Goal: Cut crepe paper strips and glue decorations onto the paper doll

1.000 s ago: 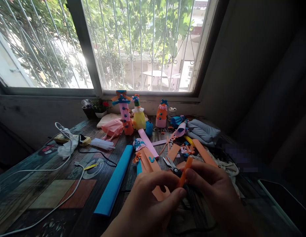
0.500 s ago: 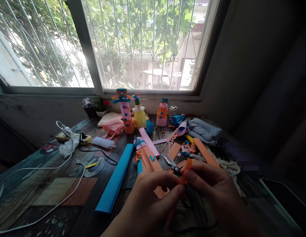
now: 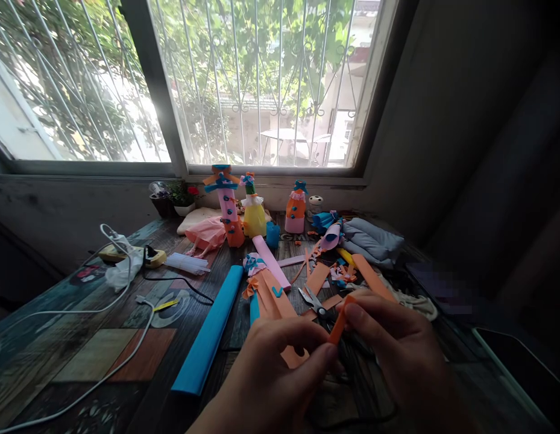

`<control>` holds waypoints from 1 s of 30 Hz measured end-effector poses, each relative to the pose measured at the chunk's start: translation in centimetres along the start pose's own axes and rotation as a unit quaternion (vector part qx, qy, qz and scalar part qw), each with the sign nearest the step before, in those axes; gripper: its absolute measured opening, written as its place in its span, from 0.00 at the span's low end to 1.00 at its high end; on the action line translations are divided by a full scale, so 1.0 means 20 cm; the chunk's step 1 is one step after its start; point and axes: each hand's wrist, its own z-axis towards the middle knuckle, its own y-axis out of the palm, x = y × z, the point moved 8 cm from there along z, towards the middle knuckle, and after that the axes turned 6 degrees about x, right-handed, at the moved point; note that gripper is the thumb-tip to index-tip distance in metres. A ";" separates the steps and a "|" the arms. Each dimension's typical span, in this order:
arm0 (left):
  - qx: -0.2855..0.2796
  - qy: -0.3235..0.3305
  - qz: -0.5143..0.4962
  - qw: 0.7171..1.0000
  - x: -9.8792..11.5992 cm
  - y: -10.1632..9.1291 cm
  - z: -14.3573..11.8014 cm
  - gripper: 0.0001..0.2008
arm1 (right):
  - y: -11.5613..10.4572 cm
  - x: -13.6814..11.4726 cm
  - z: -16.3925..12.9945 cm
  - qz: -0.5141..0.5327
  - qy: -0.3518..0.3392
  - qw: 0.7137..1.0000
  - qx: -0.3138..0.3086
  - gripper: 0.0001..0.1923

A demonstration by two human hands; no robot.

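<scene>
- Nearest, the left hand point(image 3: 280, 364) comes in low over the tabletop point(image 3: 148, 401), its grip pinching the lower end of a narrow orange strip point(image 3: 338, 328) between thumb and forefinger.
- The right hand point(image 3: 399, 340) faces it, its grip closed on the strip's upper end, thumb laid against it; the other fingers curl behind.
- The strip is held slantwise in the air between the two hands. The step in hand looks like shaping this small piece by fingertip; whether it is being folded, rolled or twisted I cannot tell.
- The next move seems to call for fine work: one grip steadying its end while the other turns or creases the opposite end, with light pressure so the strip does not tear.
- Just beyond the fingers lie scissors point(image 3: 321, 311), blades parted and held by neither hand, so cutting does not appear to be the present step.
- Left of them are a peach wrapped piece point(image 3: 269, 294) with a blue V-shaped scrap point(image 3: 276, 292) on it, and a blue roll point(image 3: 210, 331).
- Farther off lie a pink roll point(image 3: 271, 263) and mixed scraps point(image 3: 343, 274).
- Farthest along the tabletop, decorated figures point(image 3: 295, 211) stand upright below the window point(image 3: 266, 78).
</scene>
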 end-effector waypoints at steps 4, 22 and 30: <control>0.003 -0.003 0.026 1.000 -0.01 0.00 0.01 0.07 | -0.02 0.00 0.00 0.005 -0.007 1.000 0.030 0.04; -0.006 0.029 0.083 0.996 -0.03 0.00 0.02 0.09 | -0.03 0.04 0.00 0.040 0.033 0.998 0.040 0.03; -0.015 -0.020 0.056 0.998 -0.06 0.00 0.02 0.09 | -0.01 0.08 0.02 0.044 0.075 0.996 0.024 0.07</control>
